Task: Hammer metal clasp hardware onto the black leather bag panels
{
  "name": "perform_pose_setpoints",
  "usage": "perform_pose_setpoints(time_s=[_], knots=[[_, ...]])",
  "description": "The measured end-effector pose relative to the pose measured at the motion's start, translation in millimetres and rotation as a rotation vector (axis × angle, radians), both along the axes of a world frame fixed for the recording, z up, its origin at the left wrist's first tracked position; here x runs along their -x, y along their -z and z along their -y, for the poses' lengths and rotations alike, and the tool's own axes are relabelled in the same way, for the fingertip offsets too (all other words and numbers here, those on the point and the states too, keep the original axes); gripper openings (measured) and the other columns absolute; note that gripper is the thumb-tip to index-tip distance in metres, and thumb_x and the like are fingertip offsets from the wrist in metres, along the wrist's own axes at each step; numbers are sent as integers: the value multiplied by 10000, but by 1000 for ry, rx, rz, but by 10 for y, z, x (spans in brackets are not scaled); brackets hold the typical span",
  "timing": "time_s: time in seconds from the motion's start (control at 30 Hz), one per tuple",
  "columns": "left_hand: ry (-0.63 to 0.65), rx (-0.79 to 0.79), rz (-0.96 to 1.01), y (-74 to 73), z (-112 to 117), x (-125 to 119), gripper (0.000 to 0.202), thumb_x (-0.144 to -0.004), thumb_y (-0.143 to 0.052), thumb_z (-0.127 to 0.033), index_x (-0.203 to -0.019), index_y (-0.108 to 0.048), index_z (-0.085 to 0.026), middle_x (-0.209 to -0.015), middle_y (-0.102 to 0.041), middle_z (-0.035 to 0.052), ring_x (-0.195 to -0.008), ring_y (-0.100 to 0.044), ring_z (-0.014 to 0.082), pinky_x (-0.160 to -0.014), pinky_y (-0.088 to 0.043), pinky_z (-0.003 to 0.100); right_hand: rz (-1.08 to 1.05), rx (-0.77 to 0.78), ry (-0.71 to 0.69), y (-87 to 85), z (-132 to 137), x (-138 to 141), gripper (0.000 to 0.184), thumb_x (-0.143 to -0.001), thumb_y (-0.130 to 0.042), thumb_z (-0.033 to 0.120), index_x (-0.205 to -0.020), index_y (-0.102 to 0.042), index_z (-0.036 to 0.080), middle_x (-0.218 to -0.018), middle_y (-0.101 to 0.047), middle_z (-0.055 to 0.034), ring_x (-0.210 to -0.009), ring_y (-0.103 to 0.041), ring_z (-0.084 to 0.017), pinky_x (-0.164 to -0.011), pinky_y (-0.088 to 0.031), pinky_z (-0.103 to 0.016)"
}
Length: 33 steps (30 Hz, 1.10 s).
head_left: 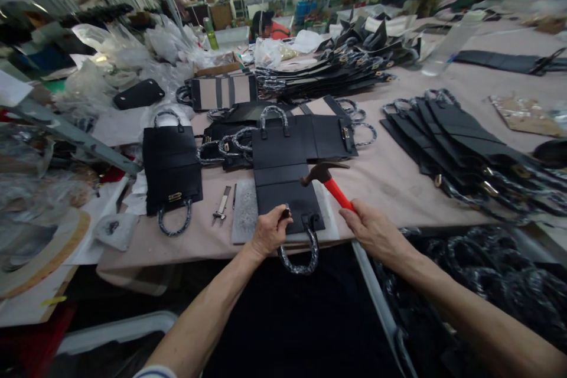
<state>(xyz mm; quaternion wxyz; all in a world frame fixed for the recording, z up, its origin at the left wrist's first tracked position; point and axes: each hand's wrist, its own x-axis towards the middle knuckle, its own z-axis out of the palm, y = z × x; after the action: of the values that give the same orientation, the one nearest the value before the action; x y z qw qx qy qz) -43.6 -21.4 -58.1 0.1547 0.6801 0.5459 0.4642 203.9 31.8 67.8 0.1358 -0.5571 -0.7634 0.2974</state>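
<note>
A flat black bag panel [287, 186] with wrapped handles lies on a grey metal plate [244, 212] at the table's near edge. My left hand [270, 231] is closed in a pinch on a small dark piece at the panel's lower left edge. In my right hand [370, 227] is a hammer [328, 180] with a red handle, its dark head raised just above the panel's right side. One wrapped handle [301, 254] hangs over the table edge between my hands.
Pliers [220, 208] lie left of the plate. Another black panel [172, 168] sits further left. Rows of black panels [456, 130] cover the right side, and a stack [328, 68] stands behind. Plastic bags [133, 53] pile up at the left. A person sits far back.
</note>
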Motion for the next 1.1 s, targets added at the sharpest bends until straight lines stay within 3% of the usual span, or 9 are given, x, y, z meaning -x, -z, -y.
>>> perform_pose_setpoints(time_s=[0.07, 0.13, 0.27, 0.37, 0.53, 0.7, 0.87, 1.0, 1.1], knots=[[7, 8, 7, 2, -2, 6, 130, -932, -596, -154, -1050, -635, -194, -942, -759, 60, -844, -757, 183, -801, -633, 297, -81, 64, 21, 68, -10, 41, 302, -923, -363, 503, -733, -398, 271, -575, -501, 10, -548, -500, -180, -553, -343, -297], [10, 14, 10, 10, -4, 9, 112, -938, -599, -168, -1039, -639, -193, -947, -762, 63, -851, -758, 183, -811, -634, 302, -135, 26, 21, -19, 0, 72, 302, -926, -382, 508, -739, -407, 272, -574, -497, 13, -534, -487, -175, -545, -334, -299], [2, 11, 20, 12, -5, 5, 106, -941, -602, -182, -1039, -642, -189, -933, -769, 61, -845, -760, 176, -812, -636, 296, -206, -282, 21, -464, 59, 78, 261, -941, -437, 470, -768, -412, 275, -556, -463, 15, -485, -416, -162, -532, -285, -311], [-9, 8, 15, 6, -6, 0, 98, -938, -603, -176, -1022, -650, -194, -929, -771, 57, -846, -759, 176, -815, -635, 299, -225, -469, -42, -574, 139, 71, 229, -969, -430, 426, -811, -471, 265, -549, -456, 6, -461, -397, -158, -521, -275, -317], [-26, -20, -9, 35, -11, 5, 119, -914, -610, -165, -1014, -663, -199, -882, -772, 50, -793, -760, 179, -749, -630, 279, 85, -320, -340, -266, 220, 38, 226, -967, -398, 361, -794, -491, 249, -558, -520, -8, -422, -345, -149, -521, -143, -338], [0, -10, 9, 40, -9, 15, 125, -938, -600, -193, -1056, -639, -198, -930, -767, 58, -849, -758, 182, -806, -629, 302, 30, -157, -140, -70, 136, 53, 245, -985, -397, 438, -844, -480, 255, -577, -533, 5, -479, -437, -167, -543, -237, -317], [32, 42, 20, -30, -21, 38, 132, -932, -617, -195, -1062, -639, -201, -919, -762, 41, -825, -755, 167, -804, -628, 287, -28, 15, 47, 350, -117, 278, 268, -865, -634, 461, -819, -475, 250, -684, -600, -13, -620, -566, -199, -599, -374, -309], [60, 58, 33, -94, -28, 60, 264, -925, -627, -172, -1187, -639, -195, -949, -773, 47, -855, -760, 171, -848, -632, 306, 42, 79, 107, 666, -235, 468, 385, -791, -709, 545, -930, -557, 220, -770, -640, -65, -733, -645, -267, -632, -423, -344], [62, 64, 13, -134, -14, 63, 157, -930, -628, -179, -1077, -678, -200, -935, -776, 47, -865, -760, 179, -838, -631, 304, 172, 74, 106, 765, -228, 536, 497, -764, -728, 572, -1049, -579, 194, -789, -650, -98, -789, -683, -328, -649, -442, -379]])
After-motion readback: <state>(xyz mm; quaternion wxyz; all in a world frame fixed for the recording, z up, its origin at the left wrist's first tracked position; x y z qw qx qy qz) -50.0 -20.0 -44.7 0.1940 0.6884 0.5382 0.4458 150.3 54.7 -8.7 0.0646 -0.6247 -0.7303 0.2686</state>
